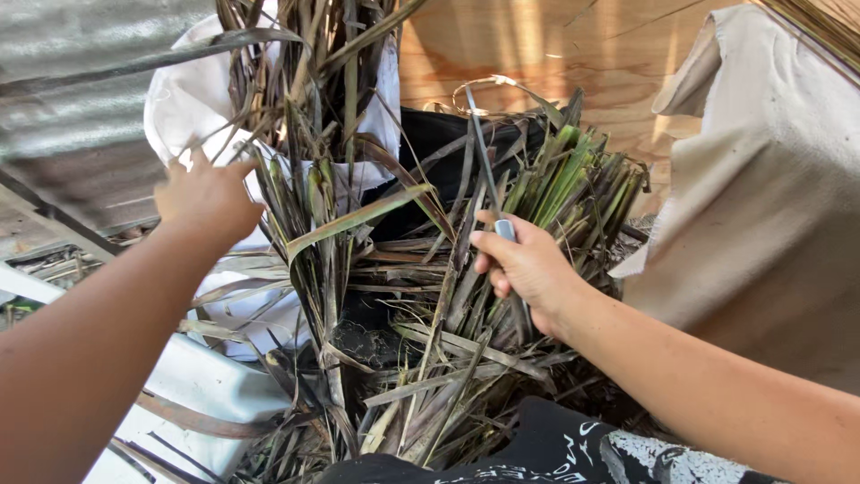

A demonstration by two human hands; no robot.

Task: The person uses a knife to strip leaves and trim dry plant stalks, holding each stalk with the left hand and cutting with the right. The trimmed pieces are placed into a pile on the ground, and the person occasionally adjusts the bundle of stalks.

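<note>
My right hand (528,267) is closed around a thin tool with a silvery metal tip (505,229), held over a heap of long dry and green leaves (466,305). My left hand (208,199) reaches out toward an upright bundle of dry brown leaves (309,116), fingers near the leaf edges, with nothing held that I can see. Fresh green cut leaf ends (564,179) lie just beyond my right hand. A long narrow leaf (479,148) rises above the right thumb.
A white sack (184,99) stands behind the upright bundle. A beige cloth-covered bulk (761,206) fills the right side. Plywood wall (537,45) is behind, corrugated metal sheet (72,108) at left. Black cloth (439,134) lies under the leaves; dark printed fabric (555,448) sits at bottom.
</note>
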